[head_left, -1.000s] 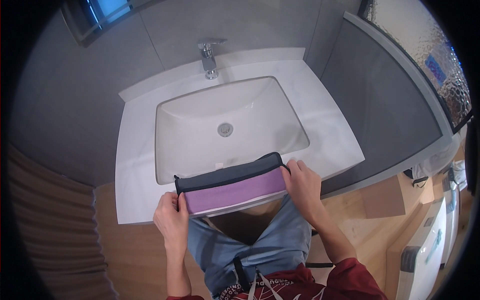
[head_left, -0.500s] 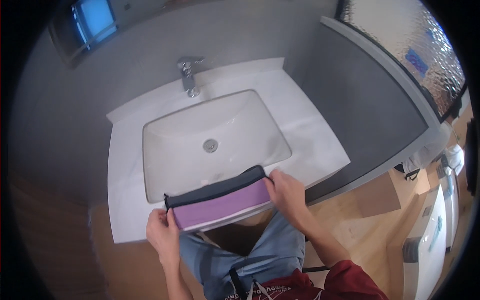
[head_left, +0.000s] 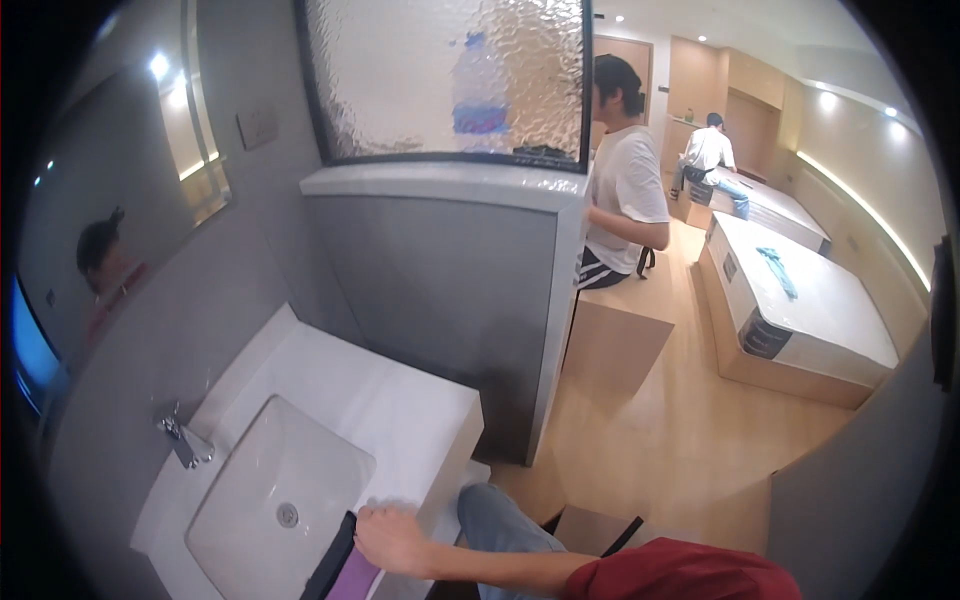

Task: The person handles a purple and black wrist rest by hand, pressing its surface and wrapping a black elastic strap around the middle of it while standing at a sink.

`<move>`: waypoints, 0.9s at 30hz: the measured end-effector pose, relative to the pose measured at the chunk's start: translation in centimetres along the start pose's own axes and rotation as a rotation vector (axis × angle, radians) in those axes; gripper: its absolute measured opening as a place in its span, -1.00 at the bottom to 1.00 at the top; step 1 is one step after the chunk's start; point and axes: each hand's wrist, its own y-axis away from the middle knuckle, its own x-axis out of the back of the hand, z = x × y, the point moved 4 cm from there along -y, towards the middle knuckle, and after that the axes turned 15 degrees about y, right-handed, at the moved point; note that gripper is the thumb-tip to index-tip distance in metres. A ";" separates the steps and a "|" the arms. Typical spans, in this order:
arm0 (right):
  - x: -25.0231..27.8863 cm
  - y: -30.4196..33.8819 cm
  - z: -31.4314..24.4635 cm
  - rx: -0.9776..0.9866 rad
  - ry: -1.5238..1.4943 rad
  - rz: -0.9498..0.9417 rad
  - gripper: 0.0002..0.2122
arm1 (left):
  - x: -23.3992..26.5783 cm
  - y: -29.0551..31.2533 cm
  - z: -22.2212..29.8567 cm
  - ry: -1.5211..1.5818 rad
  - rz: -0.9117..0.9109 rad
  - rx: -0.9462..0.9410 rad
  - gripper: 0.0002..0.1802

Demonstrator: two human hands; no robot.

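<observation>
My right hand [head_left: 393, 540] is closed around one end of a flat purple fabric piece with a dark grey band and black edging [head_left: 350, 578], possibly a folded cloth or pouch. This end lies at the front rim of the white sink [head_left: 265, 480]. The rest of the fabric runs out of the picture at the lower edge. My left hand is out of view.
Behind the basin stands a chrome faucet [head_left: 185, 442] on the white counter [head_left: 400, 395]. A grey partition [head_left: 440, 280] topped with textured glass [head_left: 400, 80] borders it. Beyond, a person in white [head_left: 630, 180] sits on a wooden box [head_left: 620, 335], another by mattresses [head_left: 820, 290].
The view has swung right and up, bringing the room and two people into sight. Sink and fabric now sit lower left. My left hand has left the picture; my right still grips the fabric.
</observation>
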 end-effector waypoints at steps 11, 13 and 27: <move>0.7 -1.5 2.2 -0.007 -0.250 -0.185 -0.60 | 0.8 -2.6 -3.4 0.118 -0.132 0.033 -0.30; 1.1 -1.6 2.1 0.021 -0.254 -0.196 -0.59 | 0.9 -3.3 -5.2 0.212 -0.147 0.114 -0.34; 1.8 -2.0 1.0 0.074 -0.281 -0.364 -0.58 | 1.7 -2.9 -3.6 0.505 -0.317 0.284 -0.47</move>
